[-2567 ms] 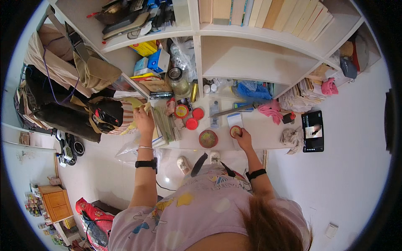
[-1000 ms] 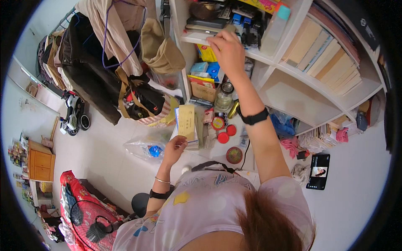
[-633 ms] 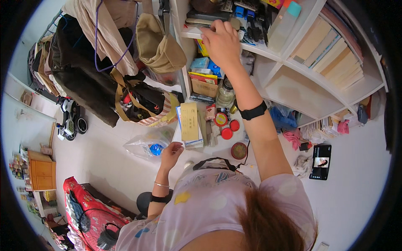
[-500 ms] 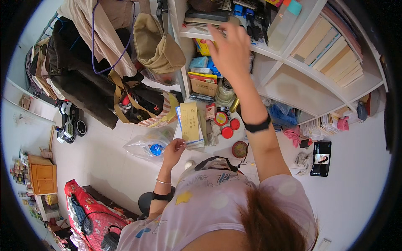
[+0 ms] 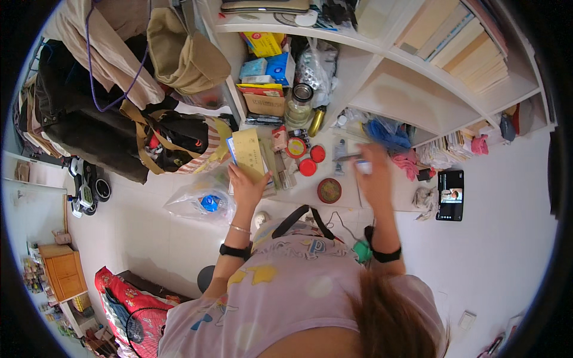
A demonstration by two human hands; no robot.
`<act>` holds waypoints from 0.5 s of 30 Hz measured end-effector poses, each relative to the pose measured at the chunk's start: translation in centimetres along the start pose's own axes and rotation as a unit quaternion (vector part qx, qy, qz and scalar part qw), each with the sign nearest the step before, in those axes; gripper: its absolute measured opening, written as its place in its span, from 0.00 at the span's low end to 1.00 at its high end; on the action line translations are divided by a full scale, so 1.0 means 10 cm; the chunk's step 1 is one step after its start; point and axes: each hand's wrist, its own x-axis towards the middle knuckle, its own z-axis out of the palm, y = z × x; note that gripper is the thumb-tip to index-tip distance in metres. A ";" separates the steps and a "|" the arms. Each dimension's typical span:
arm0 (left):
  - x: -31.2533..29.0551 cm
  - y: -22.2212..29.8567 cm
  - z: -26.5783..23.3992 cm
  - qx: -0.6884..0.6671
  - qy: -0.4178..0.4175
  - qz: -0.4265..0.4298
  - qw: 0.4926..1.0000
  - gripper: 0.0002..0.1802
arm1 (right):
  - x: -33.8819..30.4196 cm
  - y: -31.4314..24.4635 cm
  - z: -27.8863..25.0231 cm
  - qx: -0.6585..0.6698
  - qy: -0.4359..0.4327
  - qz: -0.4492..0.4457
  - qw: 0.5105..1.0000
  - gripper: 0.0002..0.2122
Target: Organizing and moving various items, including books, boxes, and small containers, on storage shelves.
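Spanning the near end of a yellow booklet [image 5: 248, 152], the left hand [image 5: 248, 188] is half open, fingers at the left edge and thumb toward the right; whether it grips or only steadies cannot be told. Its forearm rises from the lower edge, past a silver bracelet [image 5: 240, 229] and a black wristband [image 5: 234, 251].

The right hand [image 5: 377, 178] is raised over the right part of the white counter [image 5: 301, 194], forearm nearly upright. Motion blur obscures its fingers; how far they are curled is not determinable. A small white-and-blue item [image 5: 363, 166] shows at the fingers, its kind unclear, and a dark strip [image 5: 348, 157] extends leftward; whether either is held cannot be confirmed.

The booklet lies on the counter's left part, over white papers mostly hidden beneath it. To its right are two red lids [image 5: 307, 167] and a red-rimmed round tin [image 5: 329, 190]. Behind stands a glass jar [image 5: 298, 108]. The upper shelf's contents are cut off by the top edge; hair [image 5: 388, 316] covers part of the right shoulder.
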 end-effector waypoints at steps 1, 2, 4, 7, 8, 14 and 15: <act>0.03 0.00 0.10 0.014 0.018 -0.002 1.000 0.64 | -0.26 0.25 0.31 -0.076 -0.158 0.072 0.982 0.25; 0.09 -0.01 0.18 0.015 0.015 0.001 1.000 0.64 | -0.55 0.49 0.66 -0.103 -0.215 0.069 0.969 0.29; 0.22 -0.04 0.28 0.009 0.003 -0.081 0.997 0.67 | -0.91 0.62 1.03 -0.126 -0.274 0.069 0.951 0.33; 0.37 0.08 0.20 0.020 -0.078 -0.157 0.984 0.67 | -1.11 0.66 1.24 -0.204 -0.259 -0.006 0.944 0.38; 0.36 0.05 0.23 0.022 -0.077 -0.156 0.985 0.67 | -1.13 0.71 1.29 -0.181 -0.257 -0.013 0.949 0.38; 0.20 0.07 0.30 0.026 -0.031 -0.154 0.987 0.66 | -1.16 1.08 1.42 -0.160 -0.232 -0.005 0.960 0.34; 0.19 0.04 0.31 0.030 -0.022 -0.146 0.989 0.64 | -1.16 1.10 1.41 -0.163 -0.191 -0.007 0.968 0.32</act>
